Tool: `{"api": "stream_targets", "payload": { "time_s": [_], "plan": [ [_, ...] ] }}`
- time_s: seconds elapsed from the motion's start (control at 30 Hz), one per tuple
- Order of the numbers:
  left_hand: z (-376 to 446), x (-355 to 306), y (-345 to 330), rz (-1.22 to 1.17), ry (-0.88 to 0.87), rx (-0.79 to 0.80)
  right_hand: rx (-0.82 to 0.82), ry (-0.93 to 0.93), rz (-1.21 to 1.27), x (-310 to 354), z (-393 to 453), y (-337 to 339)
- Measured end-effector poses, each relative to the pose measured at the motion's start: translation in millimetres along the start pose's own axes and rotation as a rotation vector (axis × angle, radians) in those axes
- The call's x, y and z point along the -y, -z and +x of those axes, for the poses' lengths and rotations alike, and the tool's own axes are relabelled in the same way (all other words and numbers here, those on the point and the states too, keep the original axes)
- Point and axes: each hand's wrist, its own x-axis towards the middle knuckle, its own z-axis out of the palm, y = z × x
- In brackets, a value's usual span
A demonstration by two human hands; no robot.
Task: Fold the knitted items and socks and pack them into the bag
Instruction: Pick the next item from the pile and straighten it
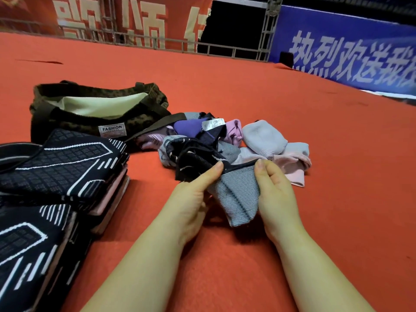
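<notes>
Striped sock [236,194] pinched between both hands [234,190], probably lifted

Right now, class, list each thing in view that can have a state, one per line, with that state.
bag: open, pale lining showing, nothing visible inside.
striped grey sock: held up by both hands, not yet folded.
left hand: pinching the sock's cuff.
right hand: pinching the sock's cuff.
sock pile: loose, jumbled, unfolded.
knitted items: folded, stacked beside the bag, not packed.

Grey striped sock [236,194] before open bag [94,113]
</notes>
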Motion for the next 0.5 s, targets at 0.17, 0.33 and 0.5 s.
{"api": "stream_targets", "payload": {
  "time_s": [0.17,0.33,0.5],
  "plan": [
    [0,4,-5,0.079,-0.161,-0.139,0.011,0.053,-0.128,-1,0,1],
    [3,-3,-6,-0.036,-0.317,-0.170,-0.087,0.038,-0.136,-4,2,2],
    [5,-15,-1,-0.104,-0.432,-0.169,-0.143,-0.011,-0.079,-3,4,2]
  ]
}}
